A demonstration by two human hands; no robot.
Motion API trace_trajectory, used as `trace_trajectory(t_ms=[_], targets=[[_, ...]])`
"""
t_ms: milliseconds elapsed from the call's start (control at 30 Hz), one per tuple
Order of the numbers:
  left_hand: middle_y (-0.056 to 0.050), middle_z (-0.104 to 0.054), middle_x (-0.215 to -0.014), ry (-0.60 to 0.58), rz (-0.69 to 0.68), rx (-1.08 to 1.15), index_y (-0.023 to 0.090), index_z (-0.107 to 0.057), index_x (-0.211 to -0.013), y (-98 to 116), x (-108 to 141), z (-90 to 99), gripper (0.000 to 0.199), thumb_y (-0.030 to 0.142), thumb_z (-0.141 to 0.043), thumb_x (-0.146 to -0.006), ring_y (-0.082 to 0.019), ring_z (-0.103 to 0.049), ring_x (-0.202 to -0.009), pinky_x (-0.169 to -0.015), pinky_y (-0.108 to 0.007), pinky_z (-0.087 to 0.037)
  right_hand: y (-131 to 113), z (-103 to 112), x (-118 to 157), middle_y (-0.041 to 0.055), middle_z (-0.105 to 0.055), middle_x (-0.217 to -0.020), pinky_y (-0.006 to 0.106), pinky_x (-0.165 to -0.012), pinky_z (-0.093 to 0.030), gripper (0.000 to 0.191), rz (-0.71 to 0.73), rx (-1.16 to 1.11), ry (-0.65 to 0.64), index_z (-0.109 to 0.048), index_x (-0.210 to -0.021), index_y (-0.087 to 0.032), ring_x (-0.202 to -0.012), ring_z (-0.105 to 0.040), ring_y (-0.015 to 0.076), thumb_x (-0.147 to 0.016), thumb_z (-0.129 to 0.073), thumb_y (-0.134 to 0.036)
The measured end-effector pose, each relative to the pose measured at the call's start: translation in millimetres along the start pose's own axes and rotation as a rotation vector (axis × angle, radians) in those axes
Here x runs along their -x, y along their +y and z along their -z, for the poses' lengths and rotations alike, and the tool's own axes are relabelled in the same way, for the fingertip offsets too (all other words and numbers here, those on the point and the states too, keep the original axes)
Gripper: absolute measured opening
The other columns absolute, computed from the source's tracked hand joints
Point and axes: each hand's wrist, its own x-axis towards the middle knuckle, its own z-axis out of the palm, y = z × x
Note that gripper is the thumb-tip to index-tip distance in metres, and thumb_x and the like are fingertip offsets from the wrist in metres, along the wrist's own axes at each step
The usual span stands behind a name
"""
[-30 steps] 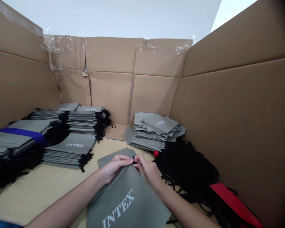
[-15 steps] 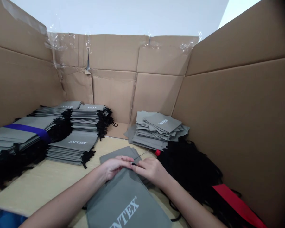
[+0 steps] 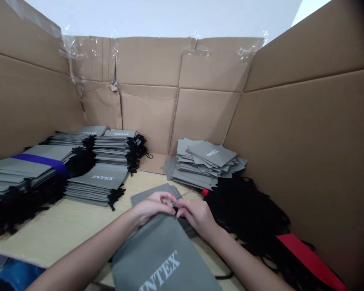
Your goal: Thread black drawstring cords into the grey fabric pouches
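Observation:
A grey fabric drawstring bag (image 3: 157,246) with white INTEX lettering hangs tilted in front of me, its top corner between my hands. My left hand (image 3: 154,207) is closed on that corner, thumb and fingers pinching the fabric. At the same corner, my right hand (image 3: 197,215) is closed, its fingertips pinching a short bit of black cord (image 3: 176,210). A thin wire-like rod (image 3: 185,194) sticks out up and right from between the fingers; which hand grips it is unclear. Beneath the hands, more grey bags (image 3: 145,195) lie on the table.
Stacked grey bags with black cords (image 3: 97,190) stand at the left, one bundle under a purple band (image 3: 42,161). Loose grey bags (image 3: 210,161) pile at the back right. A heap of black cords (image 3: 248,210) with a red strip (image 3: 309,260) lies right. Cardboard walls (image 3: 148,109) surround the table.
The hands have shifted slightly right with the bag in the view. The right fingers have drawn in and curled more tightly at the corner, where more black cord shows.

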Motion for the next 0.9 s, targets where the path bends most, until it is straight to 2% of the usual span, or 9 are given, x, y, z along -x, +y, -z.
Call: trace_trajectory(t_ms=[67,167,300,500,733,833,900], targets=[[0.003,-0.061,-0.059,0.053,-0.095,-0.026,0.014,-0.059,-0.083,7,1,1.8,0.034,0.011,-0.071,-0.051,-0.008,-0.052,-0.052,-0.053,-0.019,-0.038,-4,-6,-3,-0.0006,-0.064,-0.074,0.022,-0.059,-0.044,0.02,-0.254,-0.222,0.014,-0.053,-0.101,-0.023,-0.064,-0.058,0.0124,-0.081,-0.054,-0.02],[0.003,-0.061,-0.059,0.088,-0.144,-0.06,0.014,-0.057,-0.083,13,4,2.0,0.034,0.011,-0.072,-0.053,-0.008,-0.052,-0.052,-0.053,-0.019,-0.037,-12,-12,-6,0.0008,-0.061,-0.082,0.023,-0.061,-0.045,0.019,-0.41,-0.408,-0.007,-0.054,-0.099,-0.021,-0.07,-0.058,0.0133,-0.081,-0.053,-0.023],[0.002,-0.062,-0.064,0.046,-0.138,-0.008,0.015,-0.057,-0.083,12,7,1.2,0.035,0.016,-0.076,-0.053,-0.009,-0.054,-0.056,-0.057,-0.02,-0.039,-16,-12,-8,-0.0001,-0.058,-0.074,0.023,-0.057,-0.043,0.013,-0.459,-0.454,0.047,-0.056,-0.09,-0.019,-0.064,-0.054,0.0127,-0.079,-0.055,-0.026],[0.001,-0.063,-0.07,0.002,-0.149,0.1,0.014,-0.057,-0.082,10,8,1.5,0.039,0.019,-0.08,-0.051,-0.009,-0.057,-0.061,-0.059,-0.019,-0.04,-17,-8,-10,-0.0011,-0.054,-0.066,0.022,-0.055,-0.041,0.017,-0.423,-0.437,0.088,-0.058,-0.088,-0.018,-0.06,-0.051,0.0124,-0.078,-0.056,-0.032],[0.003,-0.058,-0.062,0.041,-0.186,0.098,0.015,-0.053,-0.074,11,8,-5.9,0.032,0.022,-0.078,-0.056,-0.007,-0.053,-0.056,-0.057,-0.017,-0.038,-16,-7,-9,-0.0007,-0.057,-0.068,0.021,-0.053,-0.039,0.018,-0.459,-0.477,0.092,-0.06,-0.091,-0.018,-0.059,-0.051,0.0118,-0.079,-0.056,-0.031],[0.002,-0.058,-0.071,0.052,-0.253,0.055,0.016,-0.048,-0.071,13,10,-8.2,0.032,0.023,-0.076,-0.058,-0.008,-0.053,-0.062,-0.061,-0.018,-0.039,-18,-8,-9,0.0004,-0.06,-0.069,0.022,-0.051,-0.039,0.019,-0.509,-0.496,0.134,-0.063,-0.089,-0.018,-0.056,-0.051,0.0116,-0.077,-0.058,-0.032],[0.001,-0.058,-0.077,0.061,-0.292,0.015,0.016,-0.045,-0.071,14,10,-8.3,0.033,0.023,-0.075,-0.059,-0.009,-0.053,-0.066,-0.064,-0.019,-0.04,-22,-7,-12,0.0,-0.059,-0.063,0.022,-0.047,-0.038,0.021,-0.584,-0.518,0.175,-0.065,-0.086,-0.017,-0.051,-0.049,0.0111,-0.074,-0.06,-0.034]])
